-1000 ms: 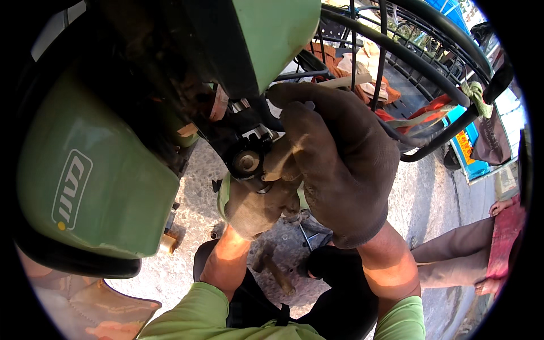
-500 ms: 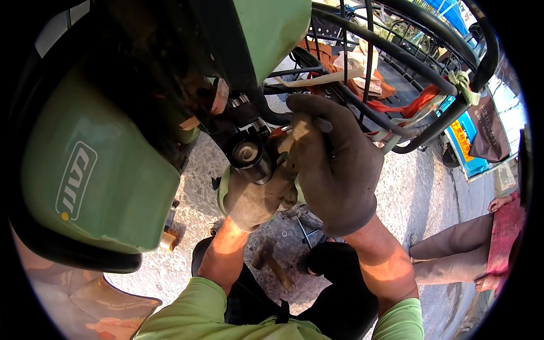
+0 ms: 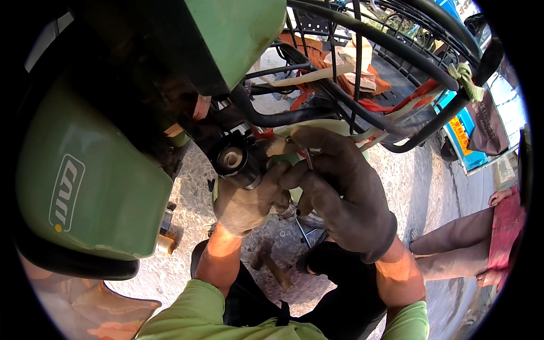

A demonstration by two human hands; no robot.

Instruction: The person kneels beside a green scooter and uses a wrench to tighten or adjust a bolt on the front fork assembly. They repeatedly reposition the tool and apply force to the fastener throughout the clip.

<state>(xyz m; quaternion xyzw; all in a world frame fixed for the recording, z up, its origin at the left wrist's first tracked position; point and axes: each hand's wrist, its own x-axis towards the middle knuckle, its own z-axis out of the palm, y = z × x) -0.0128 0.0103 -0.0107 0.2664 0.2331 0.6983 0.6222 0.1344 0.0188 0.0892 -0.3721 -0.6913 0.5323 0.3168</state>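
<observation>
Both of my hands wear dark grey-brown work gloves. My left hand (image 3: 242, 207) is closed under and beside a black cylindrical part (image 3: 245, 173) with a round, dusty core, fixed to the vehicle's dark frame. Its fingers curl to the right of that part, and what they grip is hidden. Just to the right, my right hand (image 3: 345, 190) pinches a thin metal piece (image 3: 309, 159) between thumb and fingers, close to the left fingertips. A tan piece (image 3: 277, 147) shows just behind the fingers.
A green body panel (image 3: 96, 170) stands left, with another green panel (image 3: 238, 39) above. Black tube bars (image 3: 374, 34) curve across the upper right. A hammer (image 3: 272, 264) lies on the ground between my legs. Another person's legs (image 3: 453, 243) are at right, near a blue vehicle (image 3: 467, 139).
My right hand has turned and moved slightly down, bringing the thin metal piece left and lower. The vehicle parts and my left hand sit a little further left in view.
</observation>
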